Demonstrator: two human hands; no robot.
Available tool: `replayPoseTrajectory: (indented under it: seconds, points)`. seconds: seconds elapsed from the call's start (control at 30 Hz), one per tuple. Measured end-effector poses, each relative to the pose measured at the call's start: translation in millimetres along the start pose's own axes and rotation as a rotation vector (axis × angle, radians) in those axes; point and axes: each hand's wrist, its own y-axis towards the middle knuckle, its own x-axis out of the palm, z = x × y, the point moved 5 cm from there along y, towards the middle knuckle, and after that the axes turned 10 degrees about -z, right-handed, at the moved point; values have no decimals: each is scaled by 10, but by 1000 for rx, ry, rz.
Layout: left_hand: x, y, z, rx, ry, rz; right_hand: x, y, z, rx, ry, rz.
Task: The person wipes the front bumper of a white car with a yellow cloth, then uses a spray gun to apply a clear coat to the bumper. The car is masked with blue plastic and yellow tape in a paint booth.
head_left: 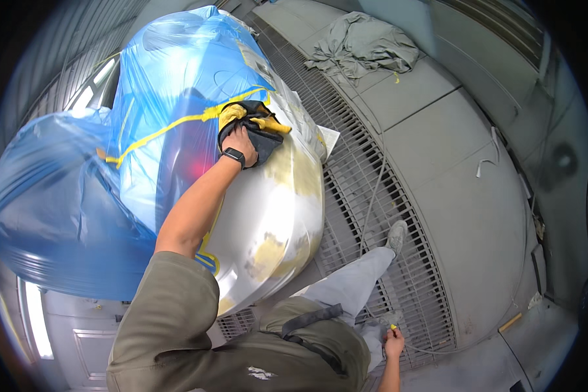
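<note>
My left hand's point(242, 145) fingers are clamped on one dark-and-yellow cloth bundle point(266, 140) at the far part of one white, patchy panel point(251, 219), right of blue film point(176, 65). My right hand point(393, 345), near right, pinches one small yellow scrap point(393, 326). Wiping seems in hand; the next stroke likely calls for even pressure.

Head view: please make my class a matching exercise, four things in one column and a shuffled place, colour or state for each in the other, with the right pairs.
1. Left hand
2. Plastic sheeting
3. Right hand
4. Watch

A. Holding a small yellow item
B. Black, strapped on
C. On the black-and-yellow cloth
D. Blue, see-through in places

Pairs: 1-C, 2-D, 3-A, 4-B
</note>
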Motion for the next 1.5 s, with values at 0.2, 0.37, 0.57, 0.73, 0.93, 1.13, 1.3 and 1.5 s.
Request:
replayPoseTrajectory:
  seconds: [0.2,0.37,0.57,0.73,0.93,1.13,1.3,1.5]
  points:
    - [103,535,211,132,33,-66,358,272,-974,-137,-229,-130]
    - [629,190,616,358,96,-113,350,244,-1501,-145,-162,-171]
    - [948,-1589,407,610,201,-185,283,361,-1046,-304,-169,-191]
    - [675,-1757,241,313,195,-219,179,486,-536,-40,255,-276]
    - [554,-180,787,258,-38,60,65,660,-337,143,256,-119]
    - [251,1640,766,232,-26,-93,37,808,-220,75,84,-15]
    - [39,2977,766,203,209,-213,71,626,-161,200,61,-105]
    - [241,2839,1080,434,327,-245,58,713,-265,131,-56,-220]
